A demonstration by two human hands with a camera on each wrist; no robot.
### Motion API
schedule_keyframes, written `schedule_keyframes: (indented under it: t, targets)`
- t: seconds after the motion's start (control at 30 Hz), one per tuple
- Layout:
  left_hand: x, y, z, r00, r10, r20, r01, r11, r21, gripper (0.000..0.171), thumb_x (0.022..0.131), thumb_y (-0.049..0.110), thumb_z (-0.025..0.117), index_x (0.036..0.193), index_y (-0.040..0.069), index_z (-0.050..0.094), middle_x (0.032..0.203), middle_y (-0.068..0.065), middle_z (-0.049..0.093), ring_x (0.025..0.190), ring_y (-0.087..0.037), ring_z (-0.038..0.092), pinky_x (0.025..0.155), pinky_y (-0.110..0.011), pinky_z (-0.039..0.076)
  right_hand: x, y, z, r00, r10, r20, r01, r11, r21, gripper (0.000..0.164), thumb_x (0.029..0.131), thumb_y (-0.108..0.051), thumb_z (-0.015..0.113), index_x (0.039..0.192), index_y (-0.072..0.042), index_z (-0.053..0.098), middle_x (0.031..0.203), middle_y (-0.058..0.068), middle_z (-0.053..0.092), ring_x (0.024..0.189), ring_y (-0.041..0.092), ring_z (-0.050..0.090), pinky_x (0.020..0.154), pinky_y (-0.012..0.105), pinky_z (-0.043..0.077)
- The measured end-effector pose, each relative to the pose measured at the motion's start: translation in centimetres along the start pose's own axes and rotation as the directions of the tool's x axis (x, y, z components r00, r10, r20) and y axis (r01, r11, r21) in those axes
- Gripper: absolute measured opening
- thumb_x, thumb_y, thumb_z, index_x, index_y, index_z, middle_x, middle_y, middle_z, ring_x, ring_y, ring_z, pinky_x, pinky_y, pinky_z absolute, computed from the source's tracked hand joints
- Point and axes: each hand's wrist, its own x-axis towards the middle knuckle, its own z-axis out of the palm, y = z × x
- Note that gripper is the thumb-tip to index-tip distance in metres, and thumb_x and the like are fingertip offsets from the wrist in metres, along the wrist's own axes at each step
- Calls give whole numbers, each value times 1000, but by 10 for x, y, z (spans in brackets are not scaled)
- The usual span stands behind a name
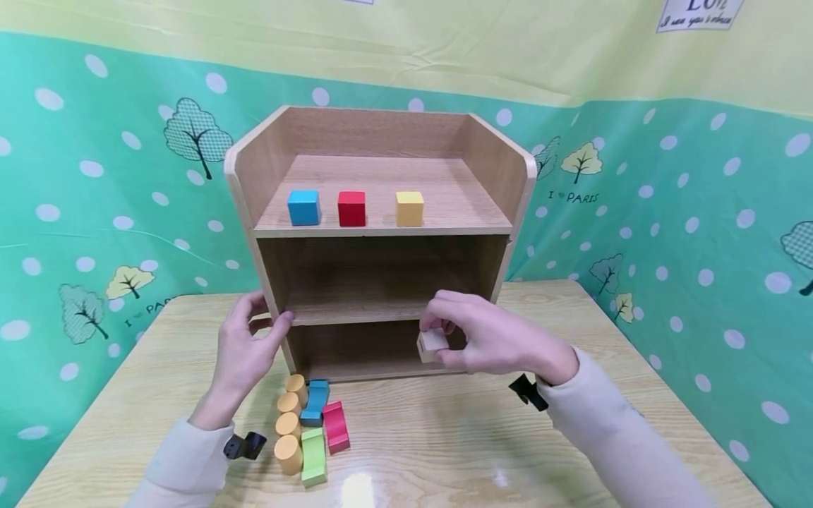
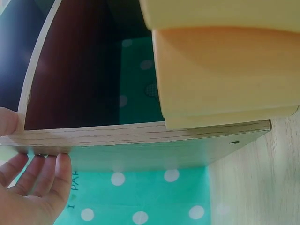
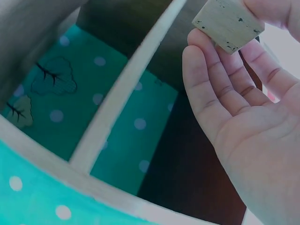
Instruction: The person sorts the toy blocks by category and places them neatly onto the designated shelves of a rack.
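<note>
A small wooden shelf unit stands on the table. My left hand grips its left side panel, thumb at the front edge and fingers along the outside; the left wrist view shows the fingers against that outer face. A pale wooden block is pinched between the thumb and fingers of my right hand, in front of the lower compartment. Dark specks mark the block in the right wrist view. On the top board sit a blue cube, a red cube and a yellow cube.
Several light wooden cylinders line up on the table, near my left wrist. Beside them lie a blue curved block, a pink one and a green one. A patterned green cloth hangs behind the table.
</note>
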Motion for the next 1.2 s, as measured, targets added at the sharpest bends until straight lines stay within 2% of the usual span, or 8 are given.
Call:
schedule_keyframes:
  t: [0.57, 0.8, 1.2]
  targets:
    - [0, 1, -1, 1000, -5, -5, 5, 1000, -2, 37, 83, -5, 67, 117, -9, 54, 104, -19, 59, 90, -17, 55, 77, -14, 48, -3, -8, -56, 999, 3, -45, -5, 999, -45, 23, 80, -8, 66, 96, -22, 58, 89, -12, 52, 83, 7, 52, 72, 27, 47]
    - [-1, 2, -1, 1000, -2, -1, 2, 1000, -2, 37, 83, -5, 68, 117, -10, 54, 104, -19, 59, 90, -20, 55, 76, -12, 48, -1, -10, -74, 998, 2, -63, -7, 996, -85, 25, 79, -9, 69, 98, -21, 58, 90, -12, 54, 86, 4, 53, 79, 24, 48]
    - [-1, 3, 0, 1000, 2, -4, -2, 1000, 8, 38, 83, -6, 67, 118, -9, 54, 105, -20, 59, 91, -18, 55, 77, -13, 48, 3, -12, -104, 991, 2, -136, -17, 993, -113, 27, 79, -6, 70, 96, -21, 58, 91, -12, 57, 84, 2, 57, 75, 23, 50]
